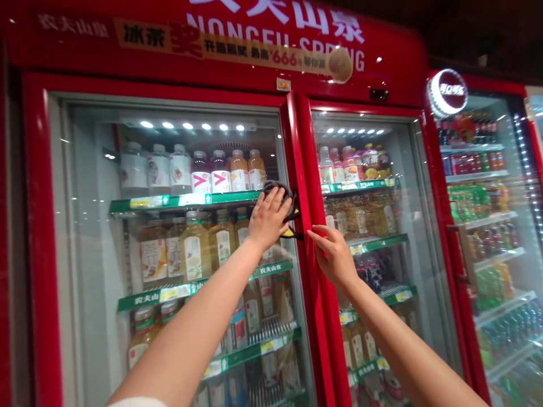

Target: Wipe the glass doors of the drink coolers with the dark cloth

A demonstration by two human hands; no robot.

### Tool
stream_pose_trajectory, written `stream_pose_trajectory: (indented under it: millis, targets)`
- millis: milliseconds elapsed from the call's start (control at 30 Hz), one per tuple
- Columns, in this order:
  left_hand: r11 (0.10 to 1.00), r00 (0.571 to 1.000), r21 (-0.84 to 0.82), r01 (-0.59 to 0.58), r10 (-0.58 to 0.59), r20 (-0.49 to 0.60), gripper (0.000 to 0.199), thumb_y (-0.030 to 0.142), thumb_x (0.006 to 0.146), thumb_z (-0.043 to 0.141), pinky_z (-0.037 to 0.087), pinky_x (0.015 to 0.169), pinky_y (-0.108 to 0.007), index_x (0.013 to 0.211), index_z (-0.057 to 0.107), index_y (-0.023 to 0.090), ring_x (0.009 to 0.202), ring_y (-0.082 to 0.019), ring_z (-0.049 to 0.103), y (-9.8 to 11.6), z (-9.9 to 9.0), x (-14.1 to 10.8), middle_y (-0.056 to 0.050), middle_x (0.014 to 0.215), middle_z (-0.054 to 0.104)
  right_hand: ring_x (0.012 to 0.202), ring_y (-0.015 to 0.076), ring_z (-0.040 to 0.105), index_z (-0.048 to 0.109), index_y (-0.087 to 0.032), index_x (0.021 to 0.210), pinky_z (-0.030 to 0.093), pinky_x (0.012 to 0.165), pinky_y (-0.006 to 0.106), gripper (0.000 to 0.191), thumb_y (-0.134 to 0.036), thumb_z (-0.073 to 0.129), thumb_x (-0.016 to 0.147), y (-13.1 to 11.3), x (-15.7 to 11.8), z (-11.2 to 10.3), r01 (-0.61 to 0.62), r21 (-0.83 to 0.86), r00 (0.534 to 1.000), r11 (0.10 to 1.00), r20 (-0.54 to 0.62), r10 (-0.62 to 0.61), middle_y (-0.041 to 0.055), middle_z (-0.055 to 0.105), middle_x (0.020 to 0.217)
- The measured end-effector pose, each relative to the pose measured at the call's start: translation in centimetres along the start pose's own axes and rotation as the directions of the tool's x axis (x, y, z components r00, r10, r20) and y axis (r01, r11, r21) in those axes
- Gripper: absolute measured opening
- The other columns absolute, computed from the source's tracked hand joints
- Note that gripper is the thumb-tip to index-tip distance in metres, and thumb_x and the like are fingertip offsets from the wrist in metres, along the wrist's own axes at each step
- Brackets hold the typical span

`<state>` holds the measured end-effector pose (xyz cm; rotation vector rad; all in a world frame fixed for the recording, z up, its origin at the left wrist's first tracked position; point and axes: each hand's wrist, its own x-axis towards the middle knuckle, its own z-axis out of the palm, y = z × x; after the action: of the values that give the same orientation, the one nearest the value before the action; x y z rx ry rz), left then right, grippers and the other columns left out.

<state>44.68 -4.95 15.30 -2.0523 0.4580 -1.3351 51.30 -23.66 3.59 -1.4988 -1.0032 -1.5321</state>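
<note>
My left hand (270, 217) presses a bunched dark grey cloth (276, 185) against the glass of the left fridge door (292, 169), close to its inner red frame. The fingers lie over the cloth and hide much of it. A yellow and black piece (290, 232) shows just below that hand; I cannot tell what it is. My right hand (335, 254) rests its fingertips at the red frame of the right fridge door (303, 147), beside the gap between the doors. Its fingers are stretched out and nothing shows in them.
Behind the glass, bottles (195, 246) stand on shelves with green edge strips (203, 199). A red header sign (237, 34) runs above both doors. At the right is another drinks fridge (487, 226) with a handle (460, 254) and a round lit sign (448, 92).
</note>
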Motion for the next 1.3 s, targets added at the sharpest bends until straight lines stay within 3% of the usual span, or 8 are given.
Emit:
stream_pose_trajectory:
  millis: [100, 300, 567, 700, 867, 1000, 1167, 1300]
  targets:
    - [0.993, 0.992, 0.024, 0.119, -0.118, -0.055, 0.063, 0.028, 0.088, 0.067, 0.024, 0.127, -0.058, 0.148, 0.052, 0.016, 0.155, -0.034, 0.029, 0.0, -0.4, 0.1, -0.017, 0.161, 0.043, 0.113, 0.0253, 0.063, 0.074, -0.023, 0.123, 0.057, 0.095, 0.045, 0.040, -0.008, 0.048, 0.095, -0.1, 0.9, -0.1, -0.005, 0.003, 1.000, 1.000, -0.001, 0.005, 0.0133, 0.069, 0.124]
    - [0.996, 0.994, -0.022, -0.091, 0.092, 0.056, 0.068, 0.029, 0.085, 0.070, 0.025, 0.128, -0.053, 0.148, 0.051, 0.013, 0.153, -0.032, 0.033, 1.7, 0.9, -1.3, -0.017, 0.155, 0.052, 0.109, 0.0243, 0.064, 0.074, -0.023, 0.121, 0.056, 0.094, 0.044, 0.040, -0.009, 0.048, 0.095, -0.5, 1.9, -0.2, -0.006, -0.021, 1.000, 1.000, -0.029, 0.005, 0.0126, 0.071, 0.122]
    - [0.942, 0.940, 0.025, 0.334, -0.331, -0.082, 0.065, 0.029, 0.093, 0.058, 0.021, 0.128, -0.056, 0.153, 0.044, 0.010, 0.156, -0.034, 0.026, 0.1, -0.7, -0.6, -0.019, 0.160, 0.043, 0.110, 0.0257, 0.063, 0.074, -0.026, 0.123, 0.055, 0.095, 0.045, 0.041, -0.010, 0.051, 0.094, -0.4, 2.7, -0.5, -0.018, -0.051, 1.000, 0.999, -0.002, 0.018, 0.0116, 0.070, 0.125]
    - [0.995, 0.992, -0.009, 0.104, -0.103, 0.066, 0.070, 0.030, 0.087, 0.065, 0.019, 0.130, -0.053, 0.153, 0.046, 0.016, 0.156, -0.031, 0.028, 2.3, 0.1, -2.3, -0.013, 0.159, 0.048, 0.110, 0.0250, 0.064, 0.073, -0.025, 0.125, 0.055, 0.096, 0.044, 0.044, -0.010, 0.046, 0.095, -0.4, 3.7, 0.0, -0.054, -0.013, 0.999, 0.998, -0.007, 0.054, 0.0120, 0.071, 0.123]
    - [0.966, 0.966, 0.015, 0.259, -0.259, -0.029, 0.065, 0.032, 0.092, 0.059, 0.017, 0.130, -0.053, 0.154, 0.044, 0.018, 0.156, -0.029, 0.026, -1.6, -1.2, -0.1, -0.012, 0.162, 0.043, 0.109, 0.0241, 0.065, 0.074, -0.024, 0.124, 0.056, 0.094, 0.041, 0.044, -0.011, 0.044, 0.094, -1.0, 5.6, 0.9, -0.041, 0.035, 0.997, 0.999, -0.063, 0.043, 0.0114, 0.071, 0.123]
    - [0.893, 0.890, 0.052, 0.448, -0.439, -0.127, 0.069, 0.032, 0.092, 0.060, 0.018, 0.129, -0.057, 0.156, 0.039, 0.013, 0.157, -0.035, 0.022, -3.1, -2.1, -3.6, -0.019, 0.162, 0.040, 0.112, 0.0255, 0.065, 0.074, -0.028, 0.124, 0.055, 0.097, 0.044, 0.044, -0.011, 0.046, 0.094, -2.1, 5.0, 1.2, -0.020, 0.078, 0.999, 0.997, -0.047, 0.024, 0.0103, 0.071, 0.124]
    - [0.973, 0.975, 0.082, 0.215, -0.219, 0.030, 0.076, 0.033, 0.088, 0.067, 0.019, 0.129, -0.056, 0.156, 0.039, 0.019, 0.156, -0.032, 0.027, -1.4, -1.9, -7.7, -0.015, 0.158, 0.048, 0.112, 0.0258, 0.065, 0.072, -0.028, 0.127, 0.057, 0.096, 0.043, 0.046, -0.011, 0.046, 0.093, -4.1, 4.7, 2.8, 0.005, 0.109, 1.000, 0.994, 0.017, -0.007, 0.0093, 0.070, 0.126]
    - [0.925, 0.932, 0.113, 0.363, -0.360, -0.050, 0.066, 0.037, 0.093, 0.059, 0.020, 0.129, -0.054, 0.154, 0.042, 0.018, 0.156, -0.031, 0.027, -5.4, -3.8, -7.9, -0.014, 0.161, 0.044, 0.115, 0.0264, 0.064, 0.071, -0.027, 0.128, 0.058, 0.096, 0.045, 0.044, -0.012, 0.047, 0.094, -5.0, 4.7, 4.0, 0.028, 0.116, 0.999, 0.993, 0.039, -0.033, 0.0105, 0.069, 0.128]
